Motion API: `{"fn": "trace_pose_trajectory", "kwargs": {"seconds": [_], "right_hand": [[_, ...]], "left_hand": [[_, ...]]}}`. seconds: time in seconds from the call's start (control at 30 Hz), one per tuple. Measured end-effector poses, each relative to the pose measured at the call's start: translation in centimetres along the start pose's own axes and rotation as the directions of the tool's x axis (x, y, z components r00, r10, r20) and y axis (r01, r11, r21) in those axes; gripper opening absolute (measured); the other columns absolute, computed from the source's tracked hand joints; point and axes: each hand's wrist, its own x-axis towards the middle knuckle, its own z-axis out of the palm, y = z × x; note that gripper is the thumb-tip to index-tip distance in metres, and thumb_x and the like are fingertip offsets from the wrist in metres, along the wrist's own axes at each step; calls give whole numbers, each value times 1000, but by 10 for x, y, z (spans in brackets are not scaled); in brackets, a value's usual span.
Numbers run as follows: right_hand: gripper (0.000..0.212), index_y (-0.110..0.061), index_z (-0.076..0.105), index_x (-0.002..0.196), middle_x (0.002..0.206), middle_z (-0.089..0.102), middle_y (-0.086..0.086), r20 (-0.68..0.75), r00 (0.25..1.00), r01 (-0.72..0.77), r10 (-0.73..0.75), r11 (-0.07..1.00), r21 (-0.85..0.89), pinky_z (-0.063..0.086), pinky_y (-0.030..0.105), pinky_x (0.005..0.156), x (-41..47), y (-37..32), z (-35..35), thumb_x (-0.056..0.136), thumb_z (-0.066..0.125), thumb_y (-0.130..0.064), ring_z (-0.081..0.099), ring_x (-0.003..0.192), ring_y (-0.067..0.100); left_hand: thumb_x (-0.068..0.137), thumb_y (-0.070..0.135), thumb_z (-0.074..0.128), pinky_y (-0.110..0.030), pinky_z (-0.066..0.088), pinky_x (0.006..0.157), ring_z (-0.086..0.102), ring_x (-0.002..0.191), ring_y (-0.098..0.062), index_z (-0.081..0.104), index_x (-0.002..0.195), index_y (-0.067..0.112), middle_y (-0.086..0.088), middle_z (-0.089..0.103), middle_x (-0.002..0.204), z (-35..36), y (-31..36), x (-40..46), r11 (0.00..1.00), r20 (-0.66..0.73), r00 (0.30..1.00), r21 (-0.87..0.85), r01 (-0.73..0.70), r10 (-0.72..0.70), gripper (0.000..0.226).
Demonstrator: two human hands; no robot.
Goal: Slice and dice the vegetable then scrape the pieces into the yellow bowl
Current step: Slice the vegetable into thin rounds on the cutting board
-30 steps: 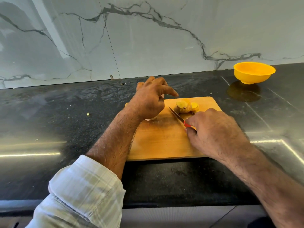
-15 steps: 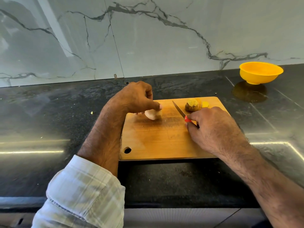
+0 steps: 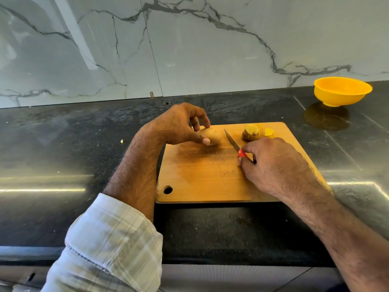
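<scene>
A wooden cutting board (image 3: 210,178) lies on the black counter. My left hand (image 3: 179,125) pinches a pale potato piece (image 3: 212,135) between thumb and fingers at the board's far left. My right hand (image 3: 271,163) grips a small knife (image 3: 232,142) by its red handle; the blade points up and left, just right of that piece. Several yellow potato slices with an uncut end (image 3: 255,132) lie at the board's far edge, right of the blade. The yellow bowl (image 3: 342,93) stands at the far right by the wall.
The marble wall (image 3: 189,49) runs along the back of the counter. A small scrap (image 3: 121,141) lies on the counter left of the board. The counter's front edge (image 3: 231,261) is close to me.
My left hand has carried the potato piece from near the board's left edge toward the far middle, closer to the knife. The right hand and knife stayed nearly in place.
</scene>
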Motion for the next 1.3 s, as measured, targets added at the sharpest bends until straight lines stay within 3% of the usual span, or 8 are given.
{"fn": "trace_pose_trajectory", "kwargs": {"seconds": [0.13,0.23,0.5,0.6,0.73,0.83,1.0,1.3], "right_hand": [[38,-31,63,132,114,65,-4,69,997,-26,29,999,-37,58,37,86,3,-7,-4,98,59,-48,61,102,18],[33,-29,64,127,105,62,-4,22,1000,-9,10,998,-63,53,32,74,2,-13,-7,100,55,-46,56,93,17],[32,-28,66,121,106,65,-2,-62,997,41,-46,997,-67,46,30,67,-4,-22,-10,101,50,-47,57,90,18],[25,-23,66,104,90,62,-1,-101,992,62,-70,995,-74,42,31,64,-2,-18,-2,100,50,-41,55,80,19],[24,-17,51,81,72,54,0,-142,985,90,-101,993,-82,38,34,63,4,-12,7,96,51,-36,50,69,20],[22,-19,49,79,72,55,0,-149,983,101,-110,993,-63,39,34,62,5,-11,9,95,51,-34,51,68,21],[17,-22,53,80,71,54,0,-123,984,117,-126,990,-79,40,35,63,9,-10,10,93,52,-33,51,68,22],[20,-23,49,79,73,51,0,-56,991,115,-123,985,-127,38,34,65,4,-19,-5,97,54,-32,49,71,20]], "left_hand": [[75,40,92,-25,49,80,65,101,-8,70,113,27,7,69,110,5,1,-1,1000,-33,999,-20,-3,3,46],[76,36,92,-21,48,79,66,103,-4,69,116,27,9,69,117,6,4,-4,999,-34,999,-34,-20,19,46],[74,35,93,-39,56,95,65,103,-5,77,115,37,13,71,120,10,16,-2,999,-4,999,-25,-39,39,44],[75,34,92,-40,51,101,62,107,-6,77,119,34,12,70,128,10,20,-3,999,0,1000,10,-31,31,46],[80,33,88,-26,50,85,67,100,-6,75,125,30,9,67,135,10,20,-4,999,3,999,30,-36,36,47],[81,28,89,-38,50,99,62,105,-6,74,125,32,10,68,132,9,23,-6,999,11,999,33,-32,32,46],[78,27,90,-52,49,110,59,95,-2,76,121,34,14,71,125,8,27,-10,1000,18,1000,14,-26,26,46],[75,25,92,-52,51,108,57,94,-4,79,117,33,13,72,121,8,33,-10,1000,-6,1000,18,8,-8,44]]}}
